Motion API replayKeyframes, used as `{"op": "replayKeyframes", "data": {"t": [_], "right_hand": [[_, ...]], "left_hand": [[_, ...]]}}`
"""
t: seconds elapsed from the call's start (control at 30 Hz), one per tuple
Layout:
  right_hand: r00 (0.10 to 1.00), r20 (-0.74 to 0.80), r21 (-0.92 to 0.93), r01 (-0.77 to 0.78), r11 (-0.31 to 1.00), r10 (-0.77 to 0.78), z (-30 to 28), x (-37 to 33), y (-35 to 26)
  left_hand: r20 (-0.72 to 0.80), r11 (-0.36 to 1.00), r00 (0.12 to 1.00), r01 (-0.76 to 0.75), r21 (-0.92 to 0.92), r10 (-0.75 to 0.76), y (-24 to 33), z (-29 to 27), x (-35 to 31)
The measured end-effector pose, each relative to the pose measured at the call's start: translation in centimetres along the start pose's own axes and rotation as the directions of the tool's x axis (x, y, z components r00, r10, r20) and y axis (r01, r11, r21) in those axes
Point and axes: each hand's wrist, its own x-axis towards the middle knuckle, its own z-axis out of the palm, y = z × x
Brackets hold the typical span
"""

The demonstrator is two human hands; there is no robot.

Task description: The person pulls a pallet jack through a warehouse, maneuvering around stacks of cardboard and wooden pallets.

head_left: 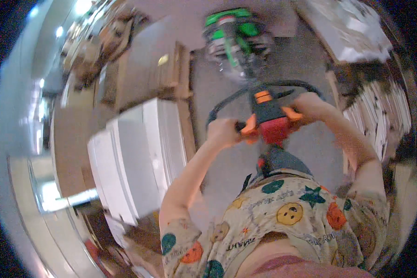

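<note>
Both hands, left hand [223, 132] and right hand [310, 107], clench the pallet jack handle [269, 118]; its green-topped body [234, 39] lies straight ahead, far.

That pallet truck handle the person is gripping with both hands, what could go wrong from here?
1. The tall white stack stands close on the person's left; the green machine could perhaps clip it in a turn.
2. More white stacks crowd the right, so the lane looks tight.
3. Left hand and right hand sit near the orange levers; a bump might trigger one.
</note>
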Motion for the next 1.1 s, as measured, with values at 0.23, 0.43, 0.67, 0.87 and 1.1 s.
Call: {"op": "replayKeyframes", "data": {"t": [0.23, 0.43, 0.67, 0.87, 1.1], "right_hand": [[0.995, -0.084, 0.136, -0.045, 0.990, 0.056, 7.7, 11.2, -22.4], [0.999, -0.038, 0.074, -0.026, 0.997, 0.029, 10.6, 15.8, -36.3], [0.998, -0.031, 0.053, 0.059, 0.997, -0.058, 12.4, 18.4, -41.0], [1.000, -0.011, -0.122, 0.012, 0.992, -0.014, 8.8, 23.0, -26.5], [0.996, -0.083, -0.056, 0.012, 0.998, -0.016, 10.7, 19.9, -4.7]], "left_hand": [[0.102, 0.992, 0.989, -0.111, 0.066, 0.104, -24.9, 0.2, -10.4], [-0.027, 0.996, 0.999, -0.033, -0.082, 0.031, -36.9, 5.7, -20.7], [0.042, 0.999, 0.999, 0.013, -0.050, -0.011, -41.3, 7.4, -22.4], [0.056, 0.988, 0.997, 0.058, -0.146, -0.051, -34.4, 5.5, -8.4], [-0.045, 0.989, 0.996, 0.069, -0.131, -0.076, -18.1, 9.5, 7.3]]}}
